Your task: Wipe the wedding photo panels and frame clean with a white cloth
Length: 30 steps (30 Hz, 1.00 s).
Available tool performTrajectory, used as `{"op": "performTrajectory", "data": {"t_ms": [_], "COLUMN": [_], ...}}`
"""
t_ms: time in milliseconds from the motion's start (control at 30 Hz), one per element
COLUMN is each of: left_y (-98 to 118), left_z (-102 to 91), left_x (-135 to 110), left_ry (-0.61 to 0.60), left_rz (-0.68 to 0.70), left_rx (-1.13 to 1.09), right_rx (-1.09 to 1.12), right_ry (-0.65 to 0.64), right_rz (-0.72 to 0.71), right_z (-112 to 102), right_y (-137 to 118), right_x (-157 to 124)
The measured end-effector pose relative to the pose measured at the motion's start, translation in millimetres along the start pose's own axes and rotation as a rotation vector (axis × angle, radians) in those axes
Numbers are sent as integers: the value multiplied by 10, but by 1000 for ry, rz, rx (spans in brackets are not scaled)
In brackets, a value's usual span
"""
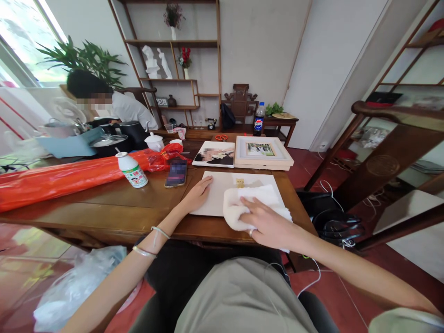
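A flat white board (222,187), the back of a frame with a small brass hanger near its far edge, lies on the wooden table (114,208) in front of me. My left hand (197,195) rests flat on the board's left edge, fingers stretched out. My right hand (268,223) presses down on a bunched white cloth (243,206) that lies over the board's right half, fingers curled over it.
Beyond the board sit a photo print (215,154), stacked white picture frames (262,152), a phone (176,172) and a small white bottle (132,170). A long orange plastic bag (65,178) crosses the left. Another person (104,104) sits at the far end by pots. A Pepsi bottle (258,119) stands behind.
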State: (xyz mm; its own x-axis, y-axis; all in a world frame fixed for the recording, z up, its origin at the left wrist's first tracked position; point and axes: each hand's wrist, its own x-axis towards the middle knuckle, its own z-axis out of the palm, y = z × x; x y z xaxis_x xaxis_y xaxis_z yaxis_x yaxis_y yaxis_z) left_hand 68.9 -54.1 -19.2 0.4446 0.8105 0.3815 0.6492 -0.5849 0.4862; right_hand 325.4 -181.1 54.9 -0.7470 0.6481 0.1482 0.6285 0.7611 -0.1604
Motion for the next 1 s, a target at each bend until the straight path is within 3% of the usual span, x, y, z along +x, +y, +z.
{"op": "performTrajectory", "data": {"t_ms": [133,300,400,500,600,767,867,1000], "left_y": [10,7,5,9,11,3,0,-14], "left_z": [-6,-13,-19,-22,-22,-40,-54,-54], "left_x": [-1,-1,3,8,6,-7,-9,-2], "left_ry": [-1,-9,-14,-16,-14,-19,-22,-27], "left_rz": [-10,-15,-15,-24,-32,-21,-24,-22], "left_rx": [0,2,-3,-10,-30,-95,-126,-165], "right_rx": [23,-76,-197,-307,-354,-357,-339,-376], "right_ry": [65,131,94,3,-56,27,37,8], "right_rz": [63,258,256,144,-17,-240,-193,3], "right_z": [-21,10,-1,11,104,303,300,188], "right_y": [203,671,776,668,337,-252,-264,-70], "right_x": [117,581,813,915,850,623,671,908]}}
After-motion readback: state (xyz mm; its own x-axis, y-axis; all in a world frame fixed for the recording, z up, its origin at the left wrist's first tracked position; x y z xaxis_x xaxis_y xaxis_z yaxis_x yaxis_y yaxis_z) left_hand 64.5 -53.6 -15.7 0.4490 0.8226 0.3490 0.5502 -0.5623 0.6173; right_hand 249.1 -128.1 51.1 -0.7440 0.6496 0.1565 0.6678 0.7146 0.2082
